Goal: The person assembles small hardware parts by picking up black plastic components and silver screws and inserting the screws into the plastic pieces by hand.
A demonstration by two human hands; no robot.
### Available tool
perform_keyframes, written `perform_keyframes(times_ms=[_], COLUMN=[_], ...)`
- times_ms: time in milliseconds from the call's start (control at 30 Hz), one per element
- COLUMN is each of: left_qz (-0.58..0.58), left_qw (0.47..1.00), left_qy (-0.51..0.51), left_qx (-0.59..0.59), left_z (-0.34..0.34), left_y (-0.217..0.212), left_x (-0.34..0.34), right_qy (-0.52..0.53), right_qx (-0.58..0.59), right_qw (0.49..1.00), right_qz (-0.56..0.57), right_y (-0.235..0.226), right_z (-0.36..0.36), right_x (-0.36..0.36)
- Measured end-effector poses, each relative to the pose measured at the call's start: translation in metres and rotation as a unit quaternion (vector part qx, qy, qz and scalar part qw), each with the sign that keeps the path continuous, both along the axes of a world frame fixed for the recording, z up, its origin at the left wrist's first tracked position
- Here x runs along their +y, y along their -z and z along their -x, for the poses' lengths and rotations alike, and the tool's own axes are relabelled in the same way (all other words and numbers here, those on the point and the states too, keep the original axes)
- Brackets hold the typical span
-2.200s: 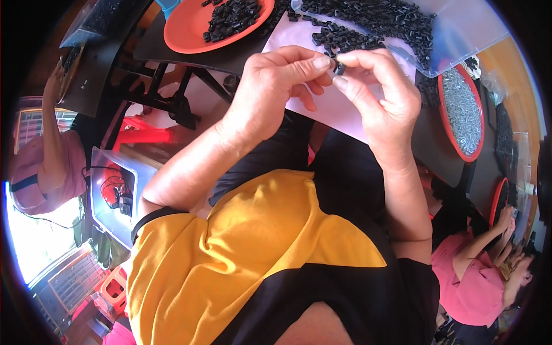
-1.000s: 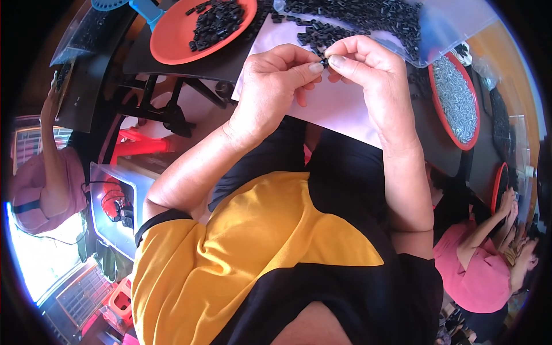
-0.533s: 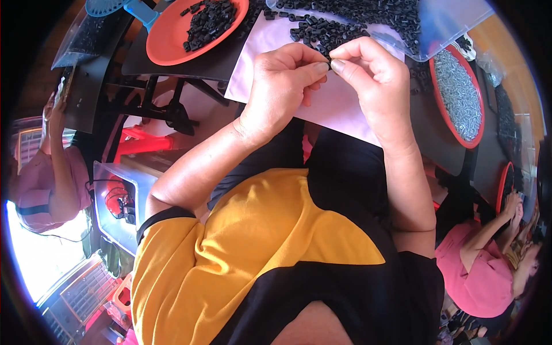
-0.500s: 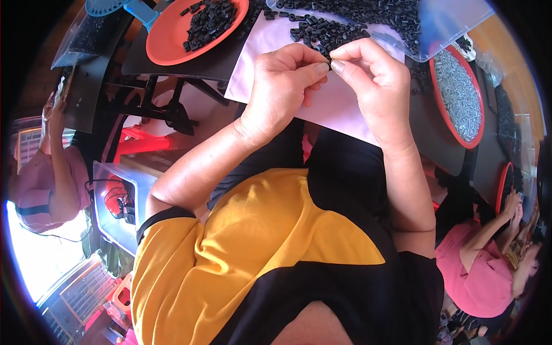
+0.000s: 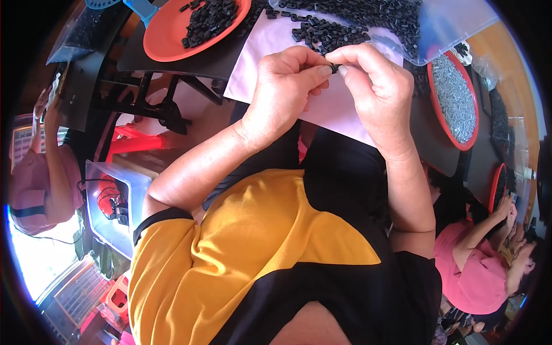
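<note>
Over the pale pinkish-white sheet, my left hand and my right hand meet fingertip to fingertip. Both are closed in a pinch on a small black part, mostly hidden by the thumbs and forefingers. Just beyond the fingers lies a loose heap of small black tube-like pieces on the sheet. More of the same pieces fill a clear plastic bin tipped toward me behind the heap.
A red-orange plate with black pieces stands at far left, a blue-handled object beside it. Right of the sheet is a red-rimmed tray of small silvery metal parts. People in pink and mauve sit on either side.
My right fingertips have shifted slightly on the black part, and more of it shows between the hands. The whole view has tilted a little.
</note>
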State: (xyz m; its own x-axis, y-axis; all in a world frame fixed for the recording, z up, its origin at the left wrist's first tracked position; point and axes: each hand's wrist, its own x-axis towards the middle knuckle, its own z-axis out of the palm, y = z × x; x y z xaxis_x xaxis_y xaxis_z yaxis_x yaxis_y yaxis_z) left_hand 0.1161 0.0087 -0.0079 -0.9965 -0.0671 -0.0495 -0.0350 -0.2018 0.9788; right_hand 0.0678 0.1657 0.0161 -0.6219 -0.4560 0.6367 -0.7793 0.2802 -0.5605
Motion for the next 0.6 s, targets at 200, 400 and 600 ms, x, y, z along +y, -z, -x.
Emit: perform_keyframes(times_ms=[200, 400, 600], left_qz=[0.020, -0.004, 0.051], left_qw=[1.000, 1.000, 0.992], left_qy=[-0.003, -0.013, -0.080], left_qx=[0.008, 0.016, 0.087], left_z=[-0.002, -0.002, -0.006], left_y=[-0.003, 0.000, 0.007], left_x=[0.002, 0.005, 0.015], right_qy=[-0.005, -0.001, -0.012], right_qx=[-0.069, 0.024, 0.219], right_qw=[0.998, 0.999, 0.963], right_qz=[0.001, -0.034, -0.158], right_y=[-0.006, -0.005, -0.009], right_z=[0.002, 0.005, 0.002], right_x=[0.003, -0.002, -0.006])
